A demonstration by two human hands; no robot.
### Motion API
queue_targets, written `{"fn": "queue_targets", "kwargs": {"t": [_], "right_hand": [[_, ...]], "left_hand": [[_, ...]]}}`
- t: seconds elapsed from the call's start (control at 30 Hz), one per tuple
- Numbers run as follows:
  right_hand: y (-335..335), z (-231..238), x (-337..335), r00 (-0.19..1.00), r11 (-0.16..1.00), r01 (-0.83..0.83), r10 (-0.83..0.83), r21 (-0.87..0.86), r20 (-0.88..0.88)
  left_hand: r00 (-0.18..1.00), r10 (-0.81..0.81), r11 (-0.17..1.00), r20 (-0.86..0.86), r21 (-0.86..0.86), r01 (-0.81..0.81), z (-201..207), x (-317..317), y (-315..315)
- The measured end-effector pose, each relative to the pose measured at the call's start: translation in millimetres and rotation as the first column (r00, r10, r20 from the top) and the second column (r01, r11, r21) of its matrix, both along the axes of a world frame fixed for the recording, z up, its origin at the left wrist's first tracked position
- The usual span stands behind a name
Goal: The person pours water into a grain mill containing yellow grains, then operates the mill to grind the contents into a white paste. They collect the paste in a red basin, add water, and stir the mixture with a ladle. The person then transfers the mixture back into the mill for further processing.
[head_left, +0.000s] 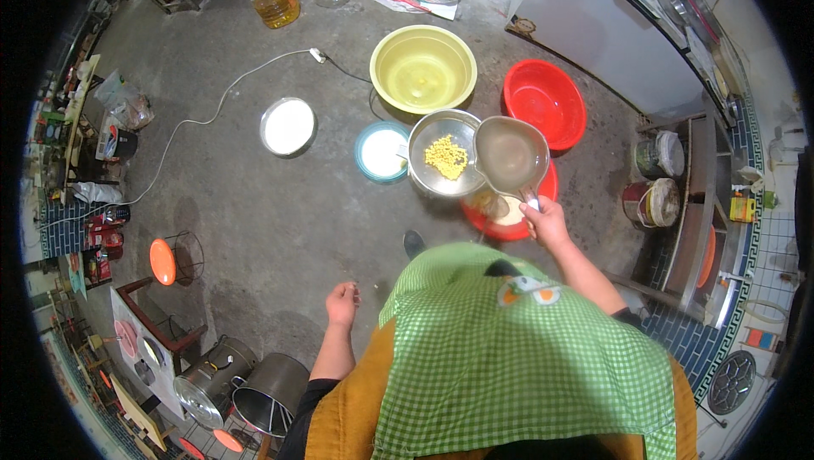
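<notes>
Over the concrete floor (pixel 254 206), the right hand (pixel 547 223) grips the handle of a metal ladle (pixel 510 155) filled with cloudy water, held just above the steel bowl (pixel 443 153) that has yellow kernels (pixel 446 156) in its bottom. To pour well, I judge the ladle should tip slowly toward the bowl's middle, its lip kept low so the water does not splash the kernels out or run over onto the red basin (pixel 509 221) beneath. The fingers are curled tight round the handle, thumb on top. The left hand (pixel 342 302) hangs loose at the side, fingers half curled and touching nothing. A yellow basin (pixel 422 68), a second red basin (pixel 543 102) and two white-filled bowls (pixel 288 126) stand near
</notes>
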State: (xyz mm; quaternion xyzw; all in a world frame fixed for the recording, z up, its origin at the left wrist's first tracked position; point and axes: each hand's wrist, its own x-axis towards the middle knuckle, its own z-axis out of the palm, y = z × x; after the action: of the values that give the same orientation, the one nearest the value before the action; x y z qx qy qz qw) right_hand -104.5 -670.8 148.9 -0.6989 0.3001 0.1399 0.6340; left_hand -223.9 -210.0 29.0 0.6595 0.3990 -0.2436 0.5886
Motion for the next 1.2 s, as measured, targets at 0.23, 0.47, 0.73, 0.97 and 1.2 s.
{"fn": "queue_targets", "kwargs": {"t": [0.23, 0.47, 0.73, 0.97, 1.2], "right_hand": [[1, 1, 1, 1.0, 1.0, 0.005, -0.005, 0.0, 0.006], [0, -9, 4, 1.0, 0.996, 0.0, 0.001, -0.085, 0.002], [0, -16, 7, 1.0, 1.0, 0.022, -0.022, 0.004, 0.015], [3, -10, 11, 1.0, 1.0, 0.022, -0.021, 0.006, -0.016], [7, -7, 12, 0.999, 0.999, -0.034, 0.035, -0.029, 0.033]], "left_hand": [[0.999, 0.023, 1.0, 0.023, -0.015, -0.022, 4, 1, -1], [1.0, 0.021, 1.0, 0.006, -0.011, -0.02, 6, 2, -2], [1.0, 0.014, 1.0, 0.009, -0.006, -0.013, 2, 0, 3], [1.0, 0.03, 1.0, -0.004, -0.005, -0.03, 5, 2, 2], [1.0, 0.021, 1.0, -0.003, -0.001, -0.021, 11, 7, -1]]}}
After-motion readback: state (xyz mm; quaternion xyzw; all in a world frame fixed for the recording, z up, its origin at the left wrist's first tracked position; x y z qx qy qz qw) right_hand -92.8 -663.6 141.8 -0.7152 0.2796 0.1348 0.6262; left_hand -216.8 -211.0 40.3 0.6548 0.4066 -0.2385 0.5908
